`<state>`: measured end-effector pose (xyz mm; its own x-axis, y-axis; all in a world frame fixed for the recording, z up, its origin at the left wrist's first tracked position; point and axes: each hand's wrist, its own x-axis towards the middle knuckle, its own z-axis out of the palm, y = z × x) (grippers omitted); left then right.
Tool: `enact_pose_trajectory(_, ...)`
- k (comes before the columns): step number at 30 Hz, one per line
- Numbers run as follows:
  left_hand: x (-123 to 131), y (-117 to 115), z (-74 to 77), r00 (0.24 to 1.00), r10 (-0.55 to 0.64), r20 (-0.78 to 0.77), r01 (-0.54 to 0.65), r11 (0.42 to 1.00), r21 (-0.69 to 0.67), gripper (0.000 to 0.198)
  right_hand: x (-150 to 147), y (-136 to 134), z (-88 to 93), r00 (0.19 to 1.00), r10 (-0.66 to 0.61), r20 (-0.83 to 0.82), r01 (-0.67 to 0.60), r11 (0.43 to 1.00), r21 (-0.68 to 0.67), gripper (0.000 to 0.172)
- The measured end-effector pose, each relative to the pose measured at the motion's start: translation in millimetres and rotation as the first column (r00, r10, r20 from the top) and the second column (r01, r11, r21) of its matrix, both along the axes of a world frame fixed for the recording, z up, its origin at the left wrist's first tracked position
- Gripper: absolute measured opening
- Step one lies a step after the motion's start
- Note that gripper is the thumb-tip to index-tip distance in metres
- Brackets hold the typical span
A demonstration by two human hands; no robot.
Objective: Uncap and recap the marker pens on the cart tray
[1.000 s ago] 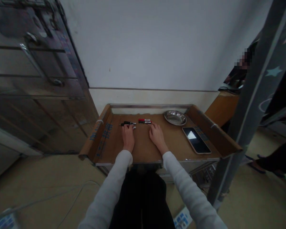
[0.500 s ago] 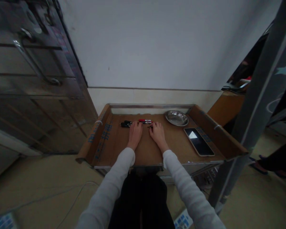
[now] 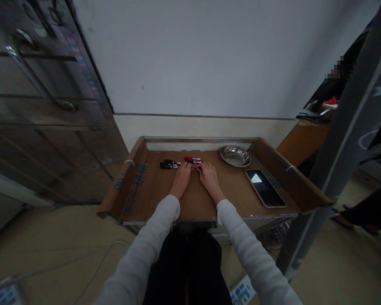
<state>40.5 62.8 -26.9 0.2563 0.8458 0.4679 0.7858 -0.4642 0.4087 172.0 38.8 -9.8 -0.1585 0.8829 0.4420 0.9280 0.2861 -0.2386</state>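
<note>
My left hand [image 3: 182, 177] and my right hand [image 3: 208, 177] rest low over the cardboard-lined tray [image 3: 197, 203]. Their curled fingertips meet in the middle, and whatever they pinch there is too small and dark to name. Just beyond the fingertips lie a red marker pen [image 3: 188, 158] and a dark pen [image 3: 193, 161], side by side. Left of my left hand are two black marker pens [image 3: 168, 165], their right ends close to my fingers.
A round metal dish [image 3: 235, 156] sits at the tray's back right, with a phone [image 3: 265, 188] lying in front of it. Cardboard walls [image 3: 123, 178] rise at both sides. A grey post [image 3: 339, 140] stands to the right, and another person's leg [image 3: 371, 212] shows beyond it.
My left hand has moved right, bringing its fingertips against those of my right hand. More of the black marker pens now shows. The view has shifted slightly.
</note>
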Motion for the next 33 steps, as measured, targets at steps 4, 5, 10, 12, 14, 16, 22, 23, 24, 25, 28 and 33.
enact_pose_trajectory(4,0,1,1.4,0.978,-0.109,0.177,0.114,0.993,-0.016,0.012,1,0,1.8,0.994,0.078,-0.076,-0.077,0.997,0.011,0.022)
enact_pose_trajectory(5,0,1,2.4,0.963,-0.132,0.233,0.139,0.99,-0.011,0.014,2,0,2.1,0.99,0.101,-0.095,-0.1,0.995,0.015,0.022)
enact_pose_trajectory(10,-1,3,6.4,0.938,-0.194,0.288,0.194,0.981,0.027,0.027,6,-6,3.0,0.986,0.119,-0.12,-0.116,0.993,0.027,0.023)
enact_pose_trajectory(12,1,3,7.3,0.967,-0.176,0.187,0.168,0.984,0.059,0.033,7,-10,3.3,0.992,0.051,-0.114,-0.049,0.999,0.02,0.022)
enact_pose_trajectory(14,2,2,8.3,0.989,-0.129,0.071,0.123,0.989,0.077,0.036,8,-16,3.6,0.994,-0.027,-0.11,0.029,0.999,0.015,0.022)
enact_pose_trajectory(16,3,0,9.6,0.996,-0.085,-0.029,0.086,0.994,0.073,0.035,10,-22,3.5,0.988,-0.098,-0.119,0.101,0.995,0.012,0.022)
enact_pose_trajectory(22,1,-13,14.8,0.977,-0.075,-0.198,0.078,0.997,0.008,0.024,17,-32,1.2,0.942,-0.302,-0.148,0.306,0.952,0.01,0.024)
enact_pose_trajectory(23,0,-16,15.8,0.975,-0.091,-0.205,0.093,0.996,-0.002,0.023,18,-33,1.3,0.938,-0.315,-0.144,0.32,0.947,0.01,0.023)
enact_pose_trajectory(24,0,-17,16.8,0.973,-0.105,-0.208,0.106,0.994,-0.006,0.023,17,-33,1.5,0.937,-0.32,-0.137,0.324,0.946,0.008,0.023)
enact_pose_trajectory(25,0,-19,17.7,0.971,-0.112,-0.21,0.113,0.994,-0.008,0.023,17,-33,2.0,0.939,-0.317,-0.13,0.321,0.947,0.006,0.023)
enact_pose_trajectory(28,-1,-23,19.4,0.969,-0.126,-0.214,0.126,0.992,-0.014,0.023,12,-32,3.3,0.962,-0.25,-0.111,0.25,0.968,-0.007,0.022)
enact_pose_trajectory(33,-1,-26,18.9,0.971,-0.163,-0.176,0.164,0.986,-0.009,0.021,4,-30,2.7,0.977,-0.116,-0.177,0.12,0.993,0.012,0.026)
